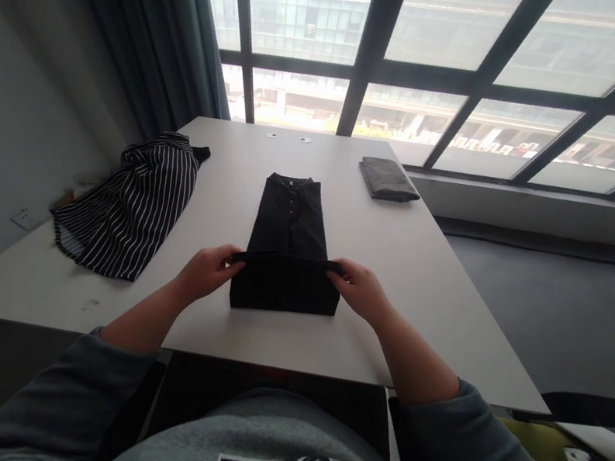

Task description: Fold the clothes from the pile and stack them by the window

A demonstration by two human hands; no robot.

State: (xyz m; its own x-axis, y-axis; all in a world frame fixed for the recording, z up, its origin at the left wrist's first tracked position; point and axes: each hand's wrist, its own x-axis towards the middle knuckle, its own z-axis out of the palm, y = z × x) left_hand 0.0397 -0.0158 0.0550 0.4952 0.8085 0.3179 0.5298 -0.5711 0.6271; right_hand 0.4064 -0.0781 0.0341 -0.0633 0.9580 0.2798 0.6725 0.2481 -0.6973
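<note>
A black buttoned shirt [292, 224] lies on the white table in front of me, its collar toward the window and its sides folded in to a narrow strip. The lower part is turned up over itself toward the collar. My left hand [209, 271] pinches the left end of that turned-up edge between thumb and fingers. At the right end of the same edge, my right hand [359, 290] has a like pinch. Between the two hands the edge runs nearly straight across the shirt.
On the table's left side a black-and-white striped garment [140, 206] lies rumpled, partly over the edge. A folded grey cloth [387, 179] sits at the back right of the white table [417, 312]. Behind stand large windows [430, 23] and a dark curtain [150, 7].
</note>
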